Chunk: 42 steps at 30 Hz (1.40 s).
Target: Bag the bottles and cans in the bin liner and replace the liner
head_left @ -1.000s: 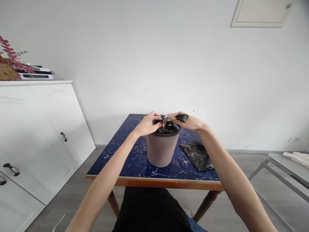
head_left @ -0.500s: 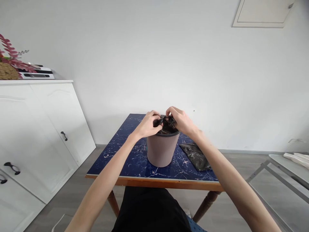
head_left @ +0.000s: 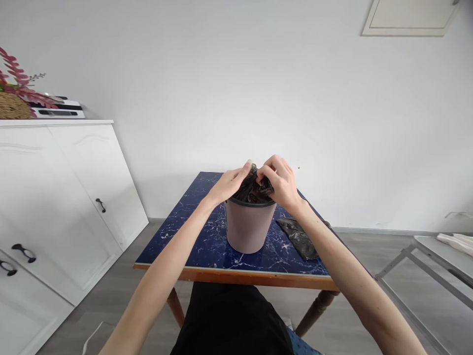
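Observation:
A greyish-pink trash can (head_left: 248,229) with a dark rim stands upright on the blue marbled table (head_left: 199,217). Bunched black plastic, a trash bag (head_left: 253,190), fills its mouth and rises above the rim. At the bag's left side is my left hand (head_left: 231,183), thumb raised and pressed to the plastic, the other fingers partly hidden behind it. My right hand (head_left: 280,181) is closed, pinching the bag at the right of the opening. Flat on the table to the right lies another black plastic bag (head_left: 301,239), partly covered by my right forearm.
White cabinets (head_left: 74,197) stand at the left, with a woven basket (head_left: 15,106) of pink foliage on top. On the right is a grey folding frame (head_left: 424,266) with white cloth (head_left: 456,241) on it. A white wall (head_left: 221,88) rises behind the table.
Both hands have risen slightly, drawing more of the black bag above the rim. My left hand's thumb has gone from inside the opening to the top of the plastic. The view has shifted slightly.

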{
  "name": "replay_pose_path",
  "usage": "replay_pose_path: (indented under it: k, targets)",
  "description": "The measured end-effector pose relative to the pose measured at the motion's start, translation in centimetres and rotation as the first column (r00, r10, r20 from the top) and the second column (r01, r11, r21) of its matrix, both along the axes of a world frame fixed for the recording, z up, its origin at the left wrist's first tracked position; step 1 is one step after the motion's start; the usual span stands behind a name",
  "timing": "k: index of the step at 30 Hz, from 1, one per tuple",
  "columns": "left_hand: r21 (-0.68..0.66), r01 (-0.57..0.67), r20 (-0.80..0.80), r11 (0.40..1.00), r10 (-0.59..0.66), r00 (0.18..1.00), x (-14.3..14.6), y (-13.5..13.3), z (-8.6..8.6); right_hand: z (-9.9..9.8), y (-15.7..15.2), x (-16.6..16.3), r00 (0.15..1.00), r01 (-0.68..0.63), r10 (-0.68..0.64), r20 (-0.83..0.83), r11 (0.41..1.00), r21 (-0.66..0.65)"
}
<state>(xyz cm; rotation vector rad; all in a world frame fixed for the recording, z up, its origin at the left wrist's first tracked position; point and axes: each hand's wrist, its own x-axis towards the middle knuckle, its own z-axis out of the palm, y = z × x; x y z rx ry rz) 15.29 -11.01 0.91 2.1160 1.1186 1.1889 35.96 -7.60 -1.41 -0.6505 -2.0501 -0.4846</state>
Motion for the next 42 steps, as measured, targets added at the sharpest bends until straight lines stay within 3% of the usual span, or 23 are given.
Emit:
replay_pose_path:
  k: [3,5,13,21,24,28,33,38,42]
  targets:
    - [0.022,0.064,0.085,0.998,-0.066,0.994,0.5,0.5,-0.1,0.1,0.1,-0.2,0.997,-0.020,0.018,0.071,1.000,0.022]
    - [0.023,0.041,0.096,0.999,-0.043,0.994,0.4,1.0,-0.3,-0.1,0.2,-0.3,0.995,-0.025,0.024,0.099,1.000,0.008]
    - [0.192,-0.249,-0.050,0.949,0.263,0.964,-1.6,2.8,-1.8,-0.3,-0.6,0.3,0.986,-0.151,0.164,0.033,0.959,-0.239]
    - [0.246,-0.412,-0.102,0.878,0.446,0.889,-4.4,6.7,-2.8,-0.1,0.3,1.9,0.992,-0.071,0.113,0.050,0.855,-0.514]
    - [0.240,-0.429,-0.103,0.871,0.462,0.881,-5.1,7.3,-3.2,0.1,0.9,3.0,0.992,-0.038,0.103,0.073,0.795,-0.605]
    - [0.244,-0.418,-0.082,0.875,0.448,0.890,-5.2,7.1,-3.1,0.8,1.3,4.0,0.987,0.018,0.089,0.136,0.770,-0.637]
    - [0.245,-0.312,-0.013,0.918,0.325,0.946,-4.7,5.8,-2.6,1.7,1.4,3.0,0.967,0.100,0.087,0.240,0.735,-0.670]
    - [0.199,-0.227,0.082,0.953,0.215,0.973,-4.8,5.4,-3.2,1.2,2.4,0.1,0.959,0.075,0.118,0.256,0.768,-0.636]
    - [0.134,-0.320,0.196,0.938,0.292,0.936,-6.0,6.6,-5.4,0.6,3.5,-1.5,0.946,0.088,0.129,0.297,0.781,-0.618]
